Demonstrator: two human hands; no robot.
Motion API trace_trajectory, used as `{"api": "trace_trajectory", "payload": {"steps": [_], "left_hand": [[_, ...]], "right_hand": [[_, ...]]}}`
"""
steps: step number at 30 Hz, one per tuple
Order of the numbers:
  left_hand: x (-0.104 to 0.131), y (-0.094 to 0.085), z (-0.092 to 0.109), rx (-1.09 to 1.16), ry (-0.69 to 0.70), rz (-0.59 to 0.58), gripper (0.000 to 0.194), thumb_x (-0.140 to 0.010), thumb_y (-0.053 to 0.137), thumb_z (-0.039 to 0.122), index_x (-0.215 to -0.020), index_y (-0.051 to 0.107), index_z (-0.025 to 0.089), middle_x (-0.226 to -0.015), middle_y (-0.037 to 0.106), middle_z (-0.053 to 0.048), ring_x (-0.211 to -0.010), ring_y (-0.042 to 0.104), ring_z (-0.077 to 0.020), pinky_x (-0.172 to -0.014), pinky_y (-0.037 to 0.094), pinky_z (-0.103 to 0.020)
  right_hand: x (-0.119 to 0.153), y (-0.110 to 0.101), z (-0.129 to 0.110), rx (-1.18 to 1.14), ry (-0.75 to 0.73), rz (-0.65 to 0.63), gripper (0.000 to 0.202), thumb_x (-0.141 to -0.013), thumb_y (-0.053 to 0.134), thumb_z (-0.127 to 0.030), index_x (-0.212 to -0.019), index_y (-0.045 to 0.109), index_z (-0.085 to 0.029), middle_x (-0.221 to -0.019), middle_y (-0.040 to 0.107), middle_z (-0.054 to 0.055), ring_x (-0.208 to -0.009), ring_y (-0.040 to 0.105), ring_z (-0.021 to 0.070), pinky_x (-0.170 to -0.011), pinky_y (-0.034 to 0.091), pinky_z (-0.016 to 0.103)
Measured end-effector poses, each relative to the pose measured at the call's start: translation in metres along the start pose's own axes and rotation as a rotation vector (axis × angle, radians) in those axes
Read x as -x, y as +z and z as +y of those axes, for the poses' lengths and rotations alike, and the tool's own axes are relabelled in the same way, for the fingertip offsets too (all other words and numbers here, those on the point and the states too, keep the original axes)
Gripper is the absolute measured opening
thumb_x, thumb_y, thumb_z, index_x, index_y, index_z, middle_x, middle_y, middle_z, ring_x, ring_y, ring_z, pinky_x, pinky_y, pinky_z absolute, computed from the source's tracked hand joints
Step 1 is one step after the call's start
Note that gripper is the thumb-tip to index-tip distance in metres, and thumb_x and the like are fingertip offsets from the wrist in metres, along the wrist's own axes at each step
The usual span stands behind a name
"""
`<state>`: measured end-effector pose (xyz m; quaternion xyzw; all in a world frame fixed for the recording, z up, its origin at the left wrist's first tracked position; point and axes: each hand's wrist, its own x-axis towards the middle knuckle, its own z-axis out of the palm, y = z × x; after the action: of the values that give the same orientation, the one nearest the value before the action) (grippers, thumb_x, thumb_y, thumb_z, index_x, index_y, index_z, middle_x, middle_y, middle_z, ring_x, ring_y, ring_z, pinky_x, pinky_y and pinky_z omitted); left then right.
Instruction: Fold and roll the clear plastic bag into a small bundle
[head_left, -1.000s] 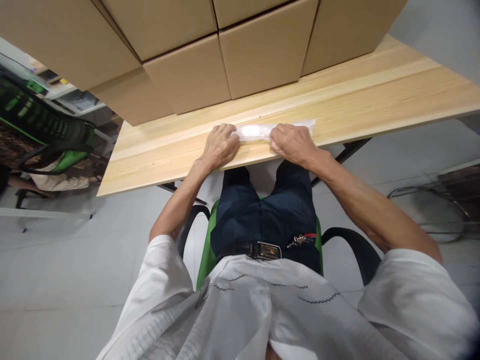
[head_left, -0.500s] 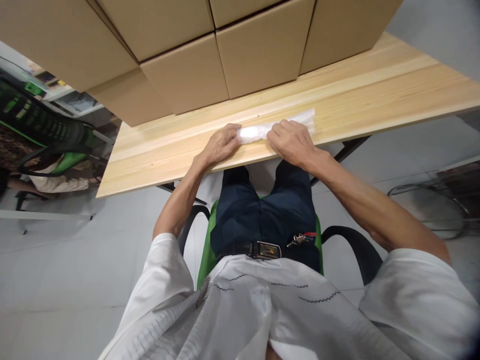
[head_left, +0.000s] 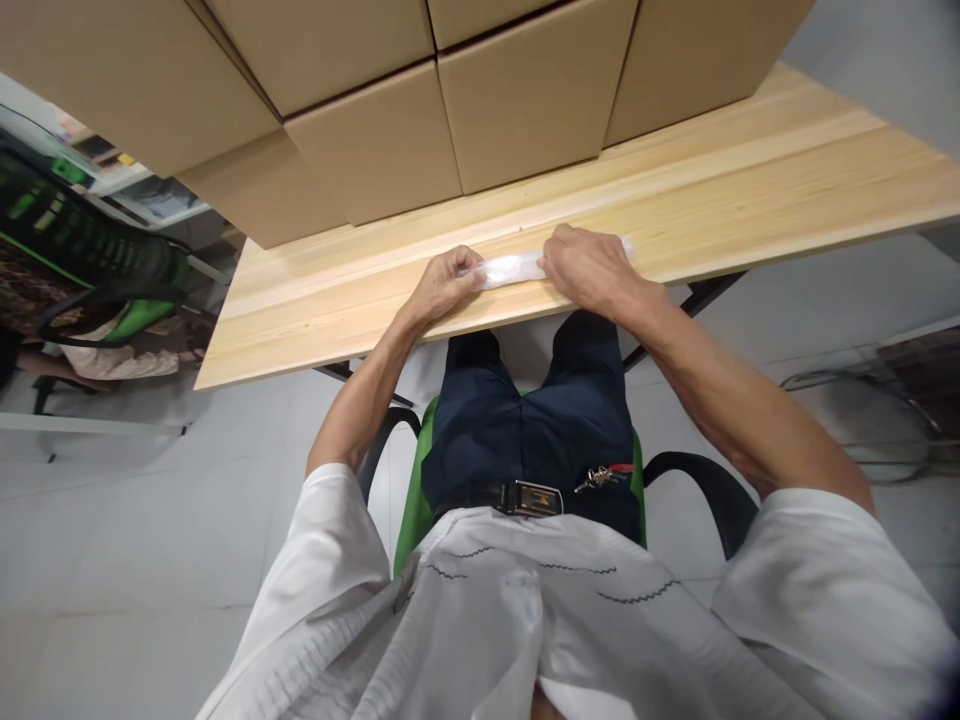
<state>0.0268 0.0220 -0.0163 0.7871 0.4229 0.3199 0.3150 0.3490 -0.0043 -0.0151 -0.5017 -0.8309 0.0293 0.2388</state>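
Observation:
A narrow roll of shiny, translucent white plastic wrap (head_left: pixel 514 269) lies along the wooden table (head_left: pixel 720 190), close to the front edge. My left hand (head_left: pixel 448 285) grips its left end, thumb and fingers pinched together. Farther right, my right hand (head_left: pixel 589 268) is closed over the wrap, palm down, and covers much of its right half. A small end of the plastic sticks out past the right hand. Whether anything is inside the wrap cannot be made out.
Stacked cardboard boxes (head_left: pixel 536 110) stand along the back of the table. I sit on a green chair with black armrests (head_left: pixel 701 485). At the left are another mesh chair (head_left: pixel 75 240) and part of a seated person (head_left: pixel 127 360). A round stool (head_left: pixel 862 425) stands at the right.
The plastic has become narrower, and less of its right end shows. My right hand has rolled forward over it, while my left fingers have shifted slightly at the left end.

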Motion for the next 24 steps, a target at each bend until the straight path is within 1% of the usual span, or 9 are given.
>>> {"api": "trace_trajectory", "payload": {"steps": [6, 10, 13, 15, 16, 20, 21, 22, 24], "left_hand": [[0.000, -0.002, 0.000, -0.053, -0.013, 0.033, 0.014, -0.101, 0.076, 0.032, -0.103, 0.062, 0.028, -0.111, 0.085, -0.008, -0.103, 0.075, -0.0260, -0.094, 0.064, -0.045], [-0.001, -0.004, 0.001, -0.088, -0.014, 0.022, 0.014, -0.103, 0.074, 0.034, -0.104, 0.061, 0.029, -0.108, 0.081, -0.008, -0.100, 0.071, -0.0262, -0.091, 0.062, -0.044], [0.001, -0.006, 0.002, -0.086, -0.013, 0.001, 0.013, -0.103, 0.073, 0.035, -0.106, 0.062, 0.029, -0.106, 0.078, -0.007, -0.098, 0.068, -0.0261, -0.090, 0.060, -0.044], [0.001, -0.009, 0.005, -0.075, -0.014, -0.025, 0.015, -0.100, 0.074, 0.034, -0.110, 0.065, 0.028, -0.107, 0.076, -0.007, -0.098, 0.067, -0.0259, -0.091, 0.059, -0.044], [0.000, -0.012, 0.007, -0.074, -0.020, -0.043, 0.020, -0.097, 0.074, 0.033, -0.115, 0.068, 0.027, -0.110, 0.076, -0.007, -0.099, 0.067, -0.0257, -0.092, 0.059, -0.044], [-0.010, -0.025, 0.020, -0.119, -0.111, -0.178, 0.063, -0.083, 0.077, 0.030, -0.145, 0.075, 0.021, -0.112, 0.078, -0.004, -0.099, 0.070, -0.0233, -0.091, 0.058, -0.039], [-0.013, -0.028, 0.024, -0.130, -0.138, -0.222, 0.065, -0.081, 0.078, 0.029, -0.145, 0.077, 0.020, -0.109, 0.078, -0.003, -0.096, 0.070, -0.0224, -0.088, 0.056, -0.038], [-0.016, -0.030, 0.028, -0.136, -0.161, -0.264, 0.061, -0.079, 0.077, 0.030, -0.139, 0.080, 0.019, -0.105, 0.078, -0.003, -0.092, 0.069, -0.0215, -0.084, 0.055, -0.037], [-0.019, -0.033, 0.035, -0.144, -0.191, -0.325, 0.044, -0.078, 0.075, 0.031, -0.120, 0.084, 0.019, -0.097, 0.078, -0.003, -0.085, 0.067, -0.0205, -0.078, 0.052, -0.036]], "right_hand": [[-0.003, 0.002, 0.009, 0.001, 0.018, -0.026, 0.058, -0.132, 0.047, -0.062, -0.137, 0.087, -0.020, -0.120, 0.085, 0.022, -0.110, 0.078, 0.0416, -0.096, 0.061, 0.054], [-0.008, 0.002, 0.010, 0.025, 0.066, -0.046, 0.055, -0.130, 0.050, -0.060, -0.129, 0.087, -0.019, -0.124, 0.084, 0.023, -0.104, 0.078, 0.0405, -0.095, 0.060, 0.055], [-0.012, 0.007, 0.012, 0.039, 0.062, -0.039, 0.053, -0.129, 0.053, -0.058, -0.129, 0.087, -0.018, -0.123, 0.085, 0.024, -0.103, 0.078, 0.0397, -0.095, 0.060, 0.054], [-0.014, 0.009, 0.013, 0.043, 0.042, -0.037, 0.052, -0.129, 0.054, -0.057, -0.133, 0.087, -0.018, -0.125, 0.086, 0.024, -0.106, 0.078, 0.0400, -0.097, 0.061, 0.054], [-0.014, 0.008, 0.013, 0.048, 0.044, -0.051, 0.052, -0.129, 0.054, -0.057, -0.136, 0.086, -0.017, -0.128, 0.086, 0.024, -0.109, 0.078, 0.0407, -0.100, 0.061, 0.054], [-0.011, -0.005, 0.005, 0.075, 0.117, -0.181, 0.052, -0.128, 0.054, -0.050, -0.160, 0.078, -0.016, -0.153, 0.083, 0.026, -0.130, 0.077, 0.0452, -0.113, 0.059, 0.058], [-0.010, -0.009, 0.002, 0.075, 0.126, -0.207, 0.054, -0.127, 0.056, -0.048, -0.167, 0.074, -0.016, -0.159, 0.082, 0.026, -0.135, 0.076, 0.0458, -0.116, 0.058, 0.059], [-0.009, -0.014, -0.001, 0.075, 0.127, -0.228, 0.056, -0.126, 0.057, -0.046, -0.172, 0.071, -0.017, -0.165, 0.080, 0.026, -0.139, 0.075, 0.0462, -0.118, 0.057, 0.059], [-0.007, -0.023, -0.004, 0.081, 0.110, -0.265, 0.058, -0.124, 0.058, -0.043, -0.176, 0.070, -0.018, -0.169, 0.078, 0.026, -0.142, 0.074, 0.0467, -0.119, 0.056, 0.058]]}}
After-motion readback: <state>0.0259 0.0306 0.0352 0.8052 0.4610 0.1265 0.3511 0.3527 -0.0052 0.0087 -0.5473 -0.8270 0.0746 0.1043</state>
